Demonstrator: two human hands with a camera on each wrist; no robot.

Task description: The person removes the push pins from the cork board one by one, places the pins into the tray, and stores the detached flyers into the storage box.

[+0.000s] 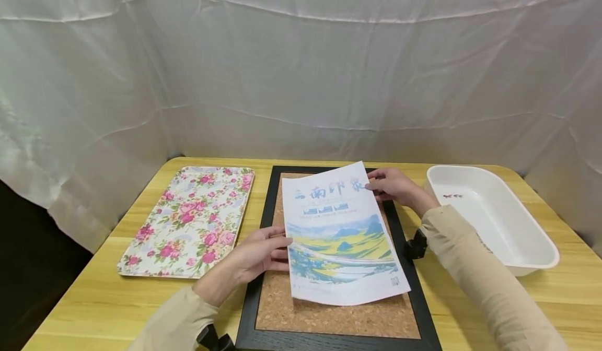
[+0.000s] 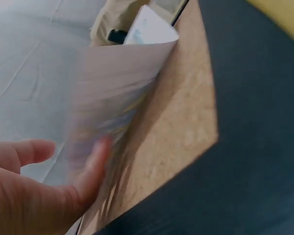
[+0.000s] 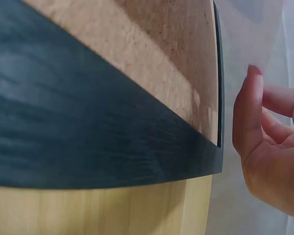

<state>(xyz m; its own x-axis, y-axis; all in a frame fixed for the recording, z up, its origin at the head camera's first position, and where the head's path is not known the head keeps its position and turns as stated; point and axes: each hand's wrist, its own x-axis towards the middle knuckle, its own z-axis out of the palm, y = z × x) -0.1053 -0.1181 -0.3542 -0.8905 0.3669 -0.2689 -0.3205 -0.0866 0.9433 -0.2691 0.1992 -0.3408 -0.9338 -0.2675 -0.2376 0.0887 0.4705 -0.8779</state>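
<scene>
A printed paper sheet [image 1: 343, 236] with a landscape picture and blue lettering is held tilted above a cork board [image 1: 338, 317] in a black frame [image 1: 338, 339]. My left hand [image 1: 261, 254] pinches the sheet's left edge, with the thumb on the printed face. At the upper right edge, my right hand [image 1: 392, 185] pinches the sheet between thumb and fingers. In the left wrist view the paper [image 2: 112, 93] bends and stands off the cork [image 2: 181, 98]. The right wrist view shows the right hand [image 3: 269, 142] beside the frame's corner, gripping the sheet's pale edge.
A flower-patterned tray [image 1: 188, 220] lies left of the board on the wooden table [image 1: 94, 309]. To the right, partly behind the right sleeve, stands a white plastic basin [image 1: 498, 220] with small reddish items [image 1: 453, 196] at its left side. A pale curtain [image 1: 301, 69] hangs behind.
</scene>
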